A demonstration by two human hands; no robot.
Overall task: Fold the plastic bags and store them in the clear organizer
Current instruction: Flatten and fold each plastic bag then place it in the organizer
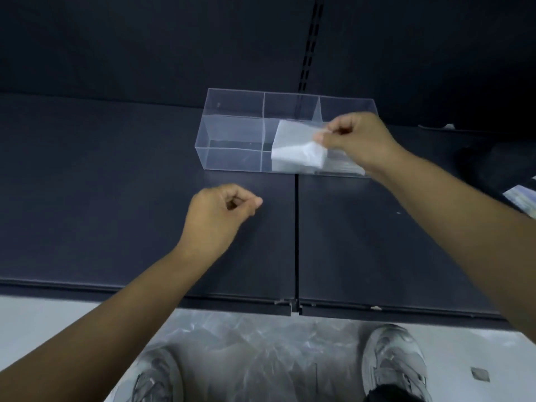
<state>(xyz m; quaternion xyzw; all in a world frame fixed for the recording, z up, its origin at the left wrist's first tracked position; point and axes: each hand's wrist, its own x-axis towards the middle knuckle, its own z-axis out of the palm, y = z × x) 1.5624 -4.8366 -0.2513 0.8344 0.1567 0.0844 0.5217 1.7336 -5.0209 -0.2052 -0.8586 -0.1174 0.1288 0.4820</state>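
Pinching the folded white bag by its upper right corner, my right grip is grasping it between thumb and curled fingers. The bag hangs at the middle section of the organizer, and its lower edge reaches down near the base. Through the clear walls I cannot tell whether it is fully inside or partly over the front wall. Thin dividers split the organizer into sections, and the 2 at the left end hold nothing I can see. Low in the right section lies more pale folded plastic, partly hidden by my wrist.

The organizer stands on a dark shelf, close to the back panel and across the seam between 2 shelf boards. My left grip is over the shelf, nearer to me and well apart from the organizer, loosely clenched with thumb against forefinger and nothing visible in it.

Below the shelf edge, a heap of loose clear bags lies on the pale floor between my 2 grey shoes. At the right edge a dark object rests on the shelf, too cropped to identify.
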